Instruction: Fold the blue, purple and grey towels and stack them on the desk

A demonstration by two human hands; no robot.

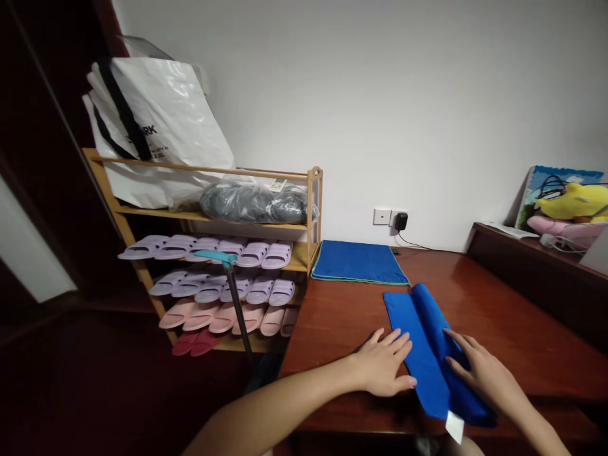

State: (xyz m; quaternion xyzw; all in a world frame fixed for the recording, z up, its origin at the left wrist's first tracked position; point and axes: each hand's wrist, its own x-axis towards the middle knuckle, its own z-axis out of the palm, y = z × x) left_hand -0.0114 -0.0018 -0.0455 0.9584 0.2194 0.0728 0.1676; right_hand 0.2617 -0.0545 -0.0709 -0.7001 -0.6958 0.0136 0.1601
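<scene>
A blue cloth (418, 342) with a white tag (455, 426) at its near end lies on the brown wooden table, its right side folded over into a thick, rounded roll. My left hand (384, 364) rests flat, fingers spread, with its fingertips and thumb at the cloth's left edge. On the rolled side lies my right hand (484, 370), palm down, thumb and forefinger apart on the fabric; its other fingers are partly hidden. Farther back on the table, a second blue cloth (358, 263) with green edging lies folded flat.
Left of the table (342, 323) stands a wooden rack (313, 209) with several pairs of slippers (254, 253), a large white bag (175, 120) and a plastic-wrapped grey bundle (256, 202). A blue-topped pole (237, 304) leans before it. A raised ledge (536, 272) borders the right.
</scene>
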